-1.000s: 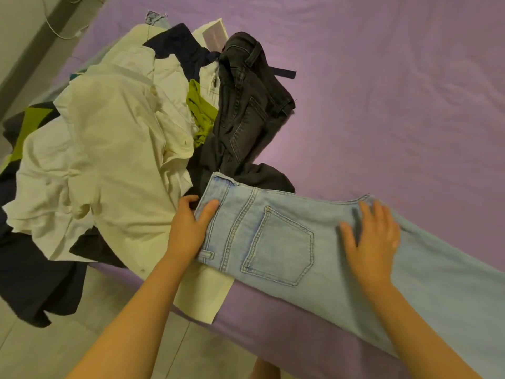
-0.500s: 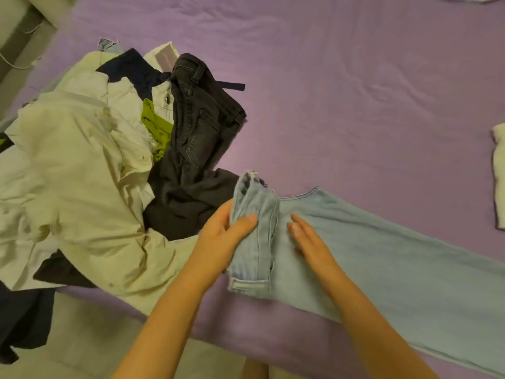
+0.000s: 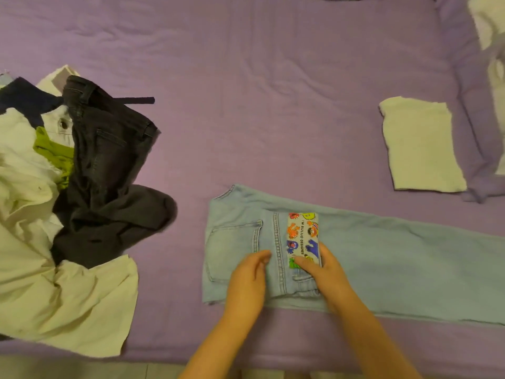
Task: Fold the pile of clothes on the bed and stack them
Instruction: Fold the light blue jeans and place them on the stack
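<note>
Jeans (image 3: pixel 382 255) waist folded over since — both hands (image 3: pixel 247 283) pressing fold.

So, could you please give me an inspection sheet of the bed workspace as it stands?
Surface: purple bedsheet, wrinkled.
Job's things: light blue jeans lying flat, waist end folded over, cartoon label showing; unfolded pile at left; folded white cloth at right.
Clutter: nothing seen.
Grippers: left hand and right hand press on the jeans' waist.
Cables: nothing seen.
Surroundings: floor strip along the bottom edge.
</note>
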### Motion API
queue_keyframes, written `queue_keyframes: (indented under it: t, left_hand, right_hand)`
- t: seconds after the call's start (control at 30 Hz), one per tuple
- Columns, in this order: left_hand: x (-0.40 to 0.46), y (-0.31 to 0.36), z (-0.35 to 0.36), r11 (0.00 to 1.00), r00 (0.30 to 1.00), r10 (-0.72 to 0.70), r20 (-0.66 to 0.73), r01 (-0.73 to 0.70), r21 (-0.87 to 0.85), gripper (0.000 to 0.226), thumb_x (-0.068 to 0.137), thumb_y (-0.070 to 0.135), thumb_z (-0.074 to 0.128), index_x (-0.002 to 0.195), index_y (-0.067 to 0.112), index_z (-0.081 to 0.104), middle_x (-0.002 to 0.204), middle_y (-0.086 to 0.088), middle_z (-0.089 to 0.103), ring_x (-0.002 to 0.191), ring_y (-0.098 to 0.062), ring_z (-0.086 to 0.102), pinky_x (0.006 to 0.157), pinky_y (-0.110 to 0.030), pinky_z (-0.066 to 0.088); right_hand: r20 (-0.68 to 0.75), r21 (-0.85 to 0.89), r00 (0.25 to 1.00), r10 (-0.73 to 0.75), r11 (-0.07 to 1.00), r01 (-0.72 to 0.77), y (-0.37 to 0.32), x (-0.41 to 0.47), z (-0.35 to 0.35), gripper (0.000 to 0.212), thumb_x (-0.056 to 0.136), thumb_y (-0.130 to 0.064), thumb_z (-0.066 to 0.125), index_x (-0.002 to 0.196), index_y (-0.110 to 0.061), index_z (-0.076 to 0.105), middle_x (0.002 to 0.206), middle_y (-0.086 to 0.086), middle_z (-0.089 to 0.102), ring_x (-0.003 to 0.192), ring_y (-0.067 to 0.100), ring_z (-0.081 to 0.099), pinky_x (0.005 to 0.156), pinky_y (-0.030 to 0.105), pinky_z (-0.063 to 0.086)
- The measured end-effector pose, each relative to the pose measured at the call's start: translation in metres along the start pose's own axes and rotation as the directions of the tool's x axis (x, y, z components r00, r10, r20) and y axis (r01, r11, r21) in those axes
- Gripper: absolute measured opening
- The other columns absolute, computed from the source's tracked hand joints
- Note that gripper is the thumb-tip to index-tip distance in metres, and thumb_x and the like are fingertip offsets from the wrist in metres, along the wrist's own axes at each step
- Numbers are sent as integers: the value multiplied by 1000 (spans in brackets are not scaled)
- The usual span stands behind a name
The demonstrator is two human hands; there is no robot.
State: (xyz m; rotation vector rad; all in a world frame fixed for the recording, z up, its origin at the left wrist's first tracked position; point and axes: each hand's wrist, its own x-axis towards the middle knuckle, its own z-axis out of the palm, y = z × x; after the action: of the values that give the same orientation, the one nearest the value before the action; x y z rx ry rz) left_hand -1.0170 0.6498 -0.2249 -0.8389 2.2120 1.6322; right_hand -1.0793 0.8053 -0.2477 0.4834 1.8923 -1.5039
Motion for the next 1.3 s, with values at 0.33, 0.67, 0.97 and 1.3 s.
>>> queue_keyframes:
  t: [0.33,0.67,0.97,1.3]
  left_hand:
    - [41,-25,53,496,967,125,221,-254,831,58,100,52,19,147,35,-12,155,-3,-22,145,-32,-17,115,-53,-7]
    - [53,-45,63,351,959,22,281,-270,897,63,84,62,-8,137,35,-28,153,-4,-29,138,-31,-31,115,-55,-9]
    - [36,-21,70,374,932,183,314,-361,854,59,91,51,28,141,22,43,145,-19,42,131,-44,41,97,-66,37]
    - [44,-29,67,366,921,164,353,-390,845,59,90,51,29,137,22,50,143,-16,46,129,-42,44,95,-65,38]
  right_hand:
    - [-188,114,981,49,993,-28,47,6,-71,37,89,-9,63,124,-16,55,108,2,68,99,16,65,65,17,52]
    - [-282,-95,958,-60,995,34,47,13,-64,59,92,-11,60,144,-13,32,119,-2,54,101,12,57,71,10,48]
    - [-437,26,896,-76,995,98,66,1,-72,34,95,-18,54,129,-16,51,114,4,65,90,6,65,63,14,54]
    - [-47,-936,820,-571,312,164,37,16,-51,58,90,-48,40,138,-16,49,144,22,42,133,45,37,102,59,35]
